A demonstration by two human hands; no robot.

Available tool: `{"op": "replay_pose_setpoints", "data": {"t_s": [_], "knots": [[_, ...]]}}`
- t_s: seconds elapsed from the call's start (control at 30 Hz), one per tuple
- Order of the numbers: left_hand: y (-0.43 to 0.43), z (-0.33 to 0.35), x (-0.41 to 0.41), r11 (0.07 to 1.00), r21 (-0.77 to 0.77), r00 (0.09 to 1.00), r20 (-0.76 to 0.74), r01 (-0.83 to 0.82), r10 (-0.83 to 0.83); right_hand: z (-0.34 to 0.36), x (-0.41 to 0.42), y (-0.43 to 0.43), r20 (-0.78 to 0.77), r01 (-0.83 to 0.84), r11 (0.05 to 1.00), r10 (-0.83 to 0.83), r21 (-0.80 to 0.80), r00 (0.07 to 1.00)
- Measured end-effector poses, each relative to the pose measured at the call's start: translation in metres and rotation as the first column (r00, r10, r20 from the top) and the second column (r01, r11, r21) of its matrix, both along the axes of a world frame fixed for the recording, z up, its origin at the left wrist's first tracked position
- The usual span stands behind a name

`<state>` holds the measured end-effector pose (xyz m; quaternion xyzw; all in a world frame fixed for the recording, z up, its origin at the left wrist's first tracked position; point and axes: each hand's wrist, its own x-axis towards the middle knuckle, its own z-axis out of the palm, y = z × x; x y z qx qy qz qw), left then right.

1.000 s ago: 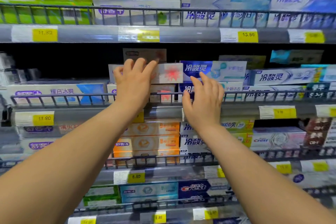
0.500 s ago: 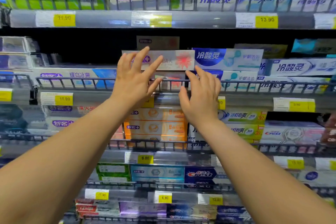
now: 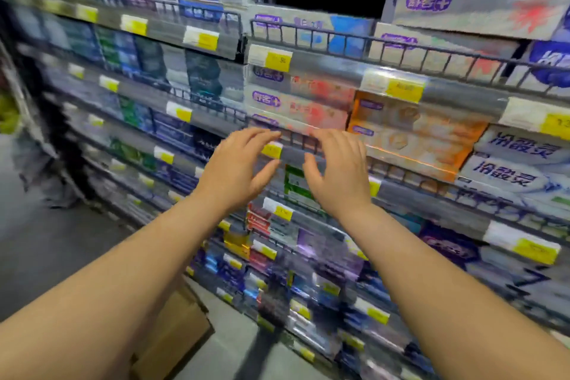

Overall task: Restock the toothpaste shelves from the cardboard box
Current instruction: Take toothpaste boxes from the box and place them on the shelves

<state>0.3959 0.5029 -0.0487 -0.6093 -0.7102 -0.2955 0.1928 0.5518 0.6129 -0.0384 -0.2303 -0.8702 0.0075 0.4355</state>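
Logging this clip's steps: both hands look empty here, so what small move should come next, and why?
Probably lower both toward the brown cardboard box at lower left for more stock. The left hand and right hand hover open, holding nothing, before the grey wire-fronted shelves, which look well stocked.

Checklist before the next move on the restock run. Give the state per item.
1. Left hand free: ok, fingers loosely curled, holding nothing.
2. Right hand free: ok, holding nothing.
3. Cardboard box located: ok, low left, partly behind the left forearm.
4. Stock left in the cardboard box: cannot tell, its inside is not visible.
5. White-and-red toothpaste box seated: ok, lies on its stack, upper right.
6. View sharp: not ok, the shelves are blurred.
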Motion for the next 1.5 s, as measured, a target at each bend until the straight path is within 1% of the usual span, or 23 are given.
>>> {"op": "replay_pose_setpoints", "data": {"t_s": [0.1,0.2,0.27,0.33,0.4,0.5,0.63,0.77,1.0,1.1,1.27,1.37,1.4,1.5], "knots": [[-0.071,-0.028,-0.040,0.995,-0.074,0.994,0.088,-0.060,0.067,-0.025,-0.050,-0.051,0.100,-0.113,0.988,0.124,-0.108,0.987],[-0.151,-0.050,-0.086,0.988,-0.111,0.978,0.168,-0.108,0.126,-0.050,-0.106,-0.113,0.164,-0.184,0.966,0.215,-0.183,0.963],[-0.207,-0.064,-0.118,0.980,-0.129,0.959,0.221,-0.152,0.178,-0.067,-0.145,-0.159,0.176,-0.228,0.945,0.272,-0.233,0.946],[-0.260,-0.075,-0.149,0.967,-0.159,0.943,0.237,-0.200,0.234,-0.081,-0.182,-0.205,0.182,-0.262,0.915,0.327,-0.308,0.928],[-0.308,-0.084,-0.175,0.948,-0.201,0.921,0.256,-0.246,0.293,-0.094,-0.217,-0.247,0.167,-0.295,0.864,0.388,-0.408,0.906],[-0.368,-0.097,-0.213,0.921,-0.243,0.878,0.303,-0.305,0.371,-0.110,-0.266,-0.300,0.130,-0.320,0.760,0.466,-0.566,0.875],[-0.405,-0.114,-0.263,0.896,-0.272,0.828,0.356,-0.351,0.432,-0.124,-0.315,-0.330,0.099,-0.301,0.618,0.528,-0.726,0.844],[-0.409,-0.135,-0.329,0.875,-0.311,0.810,0.353,-0.371,0.469,-0.149,-0.382,-0.327,0.096,-0.255,0.519,0.556,-0.816,0.825],[-0.377,-0.149,-0.446,0.838,-0.401,0.777,0.360,-0.371,0.516,-0.173,-0.503,-0.289,0.105,-0.194,0.426,0.585,-0.884,0.804],[-0.362,-0.154,-0.490,0.832,-0.433,0.769,0.376,-0.347,0.516,-0.178,-0.542,-0.275,0.136,-0.149,0.435,0.558,-0.888,0.819],[-0.327,-0.180,-0.574,0.854,-0.482,0.781,0.451,-0.193,0.431,-0.194,-0.595,-0.252,0.177,-0.043,0.413,0.478,-0.910,0.860],[-0.294,-0.203,-0.623,0.867,-0.493,0.801,0.491,-0.070,0.344,-0.215,-0.625,-0.238,0.217,0.049,0.442,0.340,-0.896,0.915],[-0.283,-0.209,-0.637,0.863,-0.505,0.801,0.510,-0.016,0.313,-0.223,-0.634,-0.235,0.228,0.087,0.438,0.281,-0.895,0.932],[-0.255,-0.229,-0.672,0.801,-0.578,0.810,0.539,0.154,0.233,-0.243,-0.655,-0.229,0.269,0.204,0.397,0.115,-0.895,0.956]]}}
